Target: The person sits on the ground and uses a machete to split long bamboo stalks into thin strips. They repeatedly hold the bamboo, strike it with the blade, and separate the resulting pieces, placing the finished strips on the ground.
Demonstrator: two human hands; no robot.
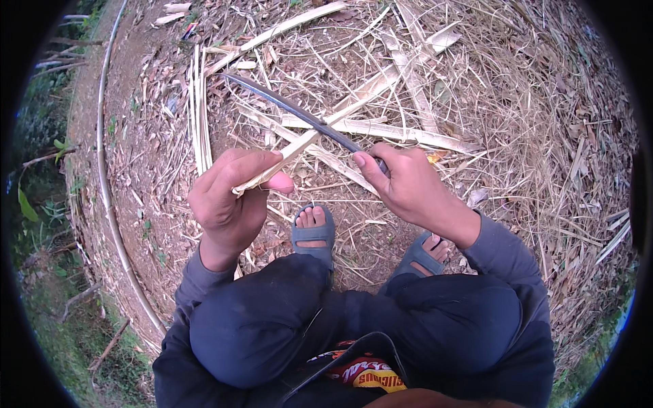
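Observation:
My left hand (230, 194) pinches the near end of a long pale split strip (297, 147), of bamboo or other wood, between thumb and fingers. The strip slants away to the upper right. My right hand (416, 185) is closed round the handle of a long, dark-bladed knife (279, 100), its tip pointing to the far left. Blade and strip cross in front of me, and the blade lies over the strip at that spot. Whether the edge bites into it I cannot tell. The strip's far end merges with other strips on the ground.
Several split strips (381, 129) lie crossed on the ground ahead, with a narrow bundle (200, 112) at the left. Dry shavings and straw (524, 136) cover the right side. A long thin pole (105, 170) curves along the left, beside green plants. My sandalled feet (313, 231) are below the hands.

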